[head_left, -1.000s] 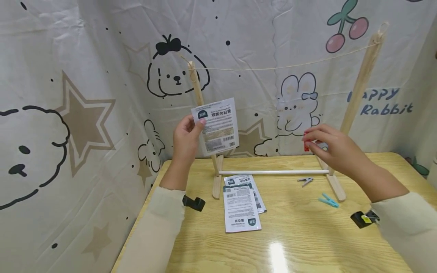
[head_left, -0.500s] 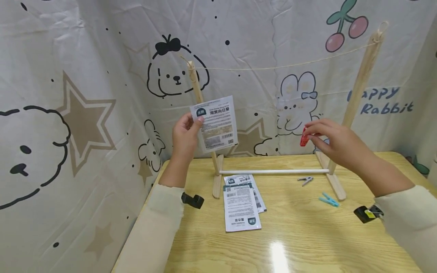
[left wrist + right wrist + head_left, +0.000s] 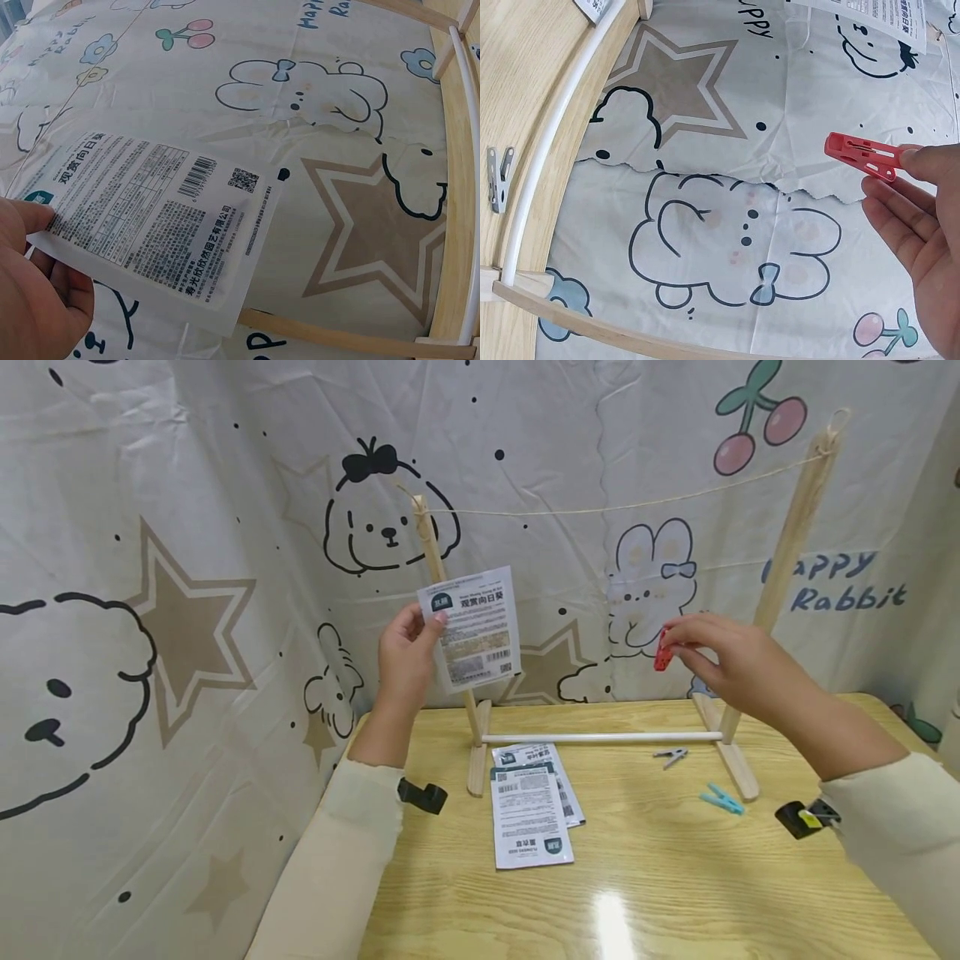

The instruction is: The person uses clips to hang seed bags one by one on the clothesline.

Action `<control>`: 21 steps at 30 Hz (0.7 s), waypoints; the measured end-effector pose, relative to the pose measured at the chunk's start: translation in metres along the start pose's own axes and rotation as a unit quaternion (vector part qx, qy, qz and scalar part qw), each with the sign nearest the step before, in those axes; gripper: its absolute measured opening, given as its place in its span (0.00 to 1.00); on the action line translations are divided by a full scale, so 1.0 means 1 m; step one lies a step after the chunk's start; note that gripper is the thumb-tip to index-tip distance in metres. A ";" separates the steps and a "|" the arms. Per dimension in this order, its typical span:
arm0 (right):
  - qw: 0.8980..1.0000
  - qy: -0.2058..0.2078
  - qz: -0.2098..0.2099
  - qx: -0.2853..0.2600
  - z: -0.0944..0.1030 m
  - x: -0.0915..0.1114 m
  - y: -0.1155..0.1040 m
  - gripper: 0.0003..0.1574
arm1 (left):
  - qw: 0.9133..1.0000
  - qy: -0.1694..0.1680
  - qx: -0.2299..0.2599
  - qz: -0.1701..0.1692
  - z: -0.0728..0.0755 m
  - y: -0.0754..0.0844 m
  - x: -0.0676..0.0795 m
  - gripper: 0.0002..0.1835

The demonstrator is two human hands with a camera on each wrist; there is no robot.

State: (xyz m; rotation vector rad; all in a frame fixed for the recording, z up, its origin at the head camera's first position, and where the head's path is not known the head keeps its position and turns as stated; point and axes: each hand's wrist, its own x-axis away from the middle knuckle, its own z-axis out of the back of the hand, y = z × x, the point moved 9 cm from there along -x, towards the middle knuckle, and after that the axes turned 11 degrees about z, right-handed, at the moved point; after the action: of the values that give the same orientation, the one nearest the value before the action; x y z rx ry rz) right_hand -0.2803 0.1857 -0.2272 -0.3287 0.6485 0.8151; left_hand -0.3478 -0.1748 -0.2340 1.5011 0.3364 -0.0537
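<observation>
My left hand [image 3: 407, 652] pinches a white flower seed packet [image 3: 480, 631] by its left edge, thumb on the printed face. The packet is held up in front of the left wooden post [image 3: 431, 547], below the string [image 3: 555, 513]. In the left wrist view the packet [image 3: 157, 217] tilts, its barcode and fine print showing. My right hand [image 3: 723, 656] holds a red clothespin [image 3: 662, 653] up near the right post [image 3: 795, 535]. The right wrist view shows thumb and fingertips at the handle end of the clothespin [image 3: 862, 155], its nose pointing away from the hand.
Two more seed packets [image 3: 532, 818] lie overlapping on the wooden table [image 3: 637, 893]. A grey clothespin [image 3: 672, 758] and a blue clothespin [image 3: 723, 799] lie by the frame's right foot [image 3: 738, 768]. A white rod [image 3: 600, 738] joins the posts low down. A patterned cloth [image 3: 285, 468] hangs behind.
My right hand has moved slightly up and left with the red clothespin, which has tilted a little. The left hand has raised the seed packet slightly.
</observation>
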 end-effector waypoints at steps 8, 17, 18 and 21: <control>1.000 0.015 0.022 -0.002 0.003 -0.008 -0.008 0.17 | 1.000 0.002 -0.011 0.000 0.002 0.001 -0.002 0.15; 0.998 0.037 0.051 0.004 0.009 -0.015 -0.008 0.16 | 1.000 -0.002 -0.011 0.000 -0.002 0.001 -0.003 0.14; 0.998 0.039 0.057 0.004 0.010 -0.017 -0.009 0.16 | 1.000 -0.002 -0.010 0.001 -0.002 0.001 -0.003 0.14; 0.996 0.045 0.073 0.004 0.013 -0.022 -0.010 0.16 | 1.000 -0.005 -0.006 0.001 -0.002 0.001 -0.004 0.14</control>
State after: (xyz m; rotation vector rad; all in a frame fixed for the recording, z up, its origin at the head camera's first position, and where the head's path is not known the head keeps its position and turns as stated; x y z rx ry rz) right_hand -0.2782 0.1735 -0.2029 -0.3139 0.7670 0.9414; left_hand -0.3514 -0.1730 -0.2323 1.4895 0.3273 -0.0583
